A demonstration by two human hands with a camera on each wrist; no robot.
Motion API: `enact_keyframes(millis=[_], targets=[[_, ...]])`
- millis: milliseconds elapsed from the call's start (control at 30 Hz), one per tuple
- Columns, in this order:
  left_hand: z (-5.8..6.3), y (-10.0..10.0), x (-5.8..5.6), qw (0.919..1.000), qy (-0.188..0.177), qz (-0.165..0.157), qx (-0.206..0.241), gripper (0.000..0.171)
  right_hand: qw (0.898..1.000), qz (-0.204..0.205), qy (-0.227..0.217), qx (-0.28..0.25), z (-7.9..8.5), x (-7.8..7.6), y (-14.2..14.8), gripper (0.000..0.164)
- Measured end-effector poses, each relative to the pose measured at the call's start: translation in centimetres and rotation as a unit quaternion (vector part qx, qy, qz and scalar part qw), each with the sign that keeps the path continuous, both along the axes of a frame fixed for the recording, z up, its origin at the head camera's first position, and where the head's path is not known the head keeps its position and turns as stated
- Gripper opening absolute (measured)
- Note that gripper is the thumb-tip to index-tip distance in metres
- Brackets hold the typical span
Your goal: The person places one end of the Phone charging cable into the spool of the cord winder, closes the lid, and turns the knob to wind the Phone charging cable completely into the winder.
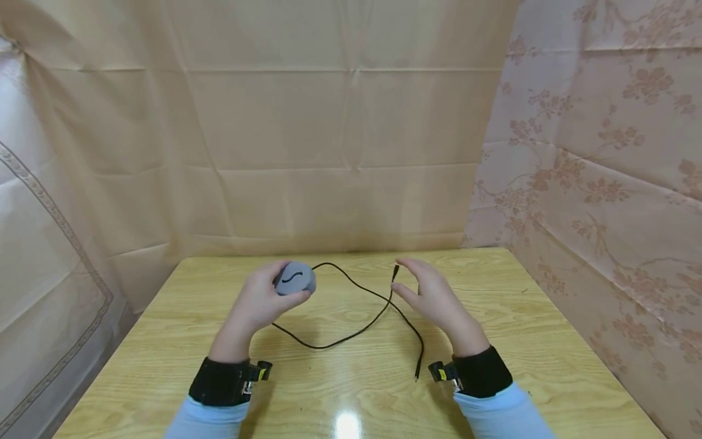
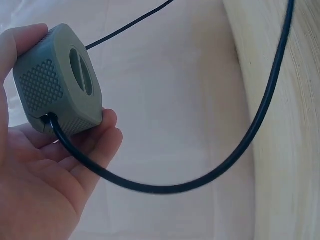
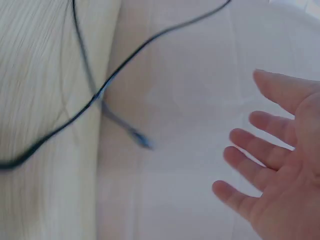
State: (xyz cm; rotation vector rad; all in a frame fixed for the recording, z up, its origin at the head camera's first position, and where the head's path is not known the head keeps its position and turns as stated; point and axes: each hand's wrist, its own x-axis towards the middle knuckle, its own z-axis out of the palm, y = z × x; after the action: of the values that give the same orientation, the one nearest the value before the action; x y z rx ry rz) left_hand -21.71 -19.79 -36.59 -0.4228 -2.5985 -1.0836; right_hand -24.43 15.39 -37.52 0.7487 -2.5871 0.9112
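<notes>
My left hand [image 1: 259, 300] grips a grey, rounded block that looks like a cable winder [image 1: 297, 279], thumb on one side and fingers on the other. A slot and textured sides show on the winder [image 2: 80, 75] in the left wrist view. From it run two lengths of black cable [image 1: 351, 337], which cross each other to its right. One cable plug [image 1: 396, 272] points up beside my right hand [image 1: 436, 299]; the other plug [image 1: 417, 371] hangs lower. In the right wrist view the fingers [image 3: 250, 165] are spread and apart from the cable, holding nothing.
A wood-grain table [image 1: 340, 402] lies below both hands. Behind it hangs a beige cloth [image 1: 307, 134], with a floral cloth [image 1: 598, 171] at the right and a pale curtain [image 1: 44, 256] at the left.
</notes>
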Motion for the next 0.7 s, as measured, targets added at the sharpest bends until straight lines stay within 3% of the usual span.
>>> enact_keyframes(millis=[167,367,567,700], targets=[[0.3,1.2,0.5,0.9993,0.021,-0.025,-0.019,0.066,0.996,0.045,0.072,-0.03,0.3,0.8,-2.2,0.049],[0.2,2.3,0.8,0.9965,0.047,-0.058,-0.038,0.067,0.983,0.108,0.146,-0.035,-0.3,0.8,-5.4,0.042],[0.2,3.2,1.0,0.9894,0.072,-0.119,-0.04,0.065,0.969,0.121,0.212,-0.025,-0.7,0.4,-7.1,0.034],[0.3,3.6,1.2,0.9875,0.063,-0.139,-0.04,0.065,0.966,0.122,0.228,-0.02,-0.8,0.3,-7.2,0.024]])
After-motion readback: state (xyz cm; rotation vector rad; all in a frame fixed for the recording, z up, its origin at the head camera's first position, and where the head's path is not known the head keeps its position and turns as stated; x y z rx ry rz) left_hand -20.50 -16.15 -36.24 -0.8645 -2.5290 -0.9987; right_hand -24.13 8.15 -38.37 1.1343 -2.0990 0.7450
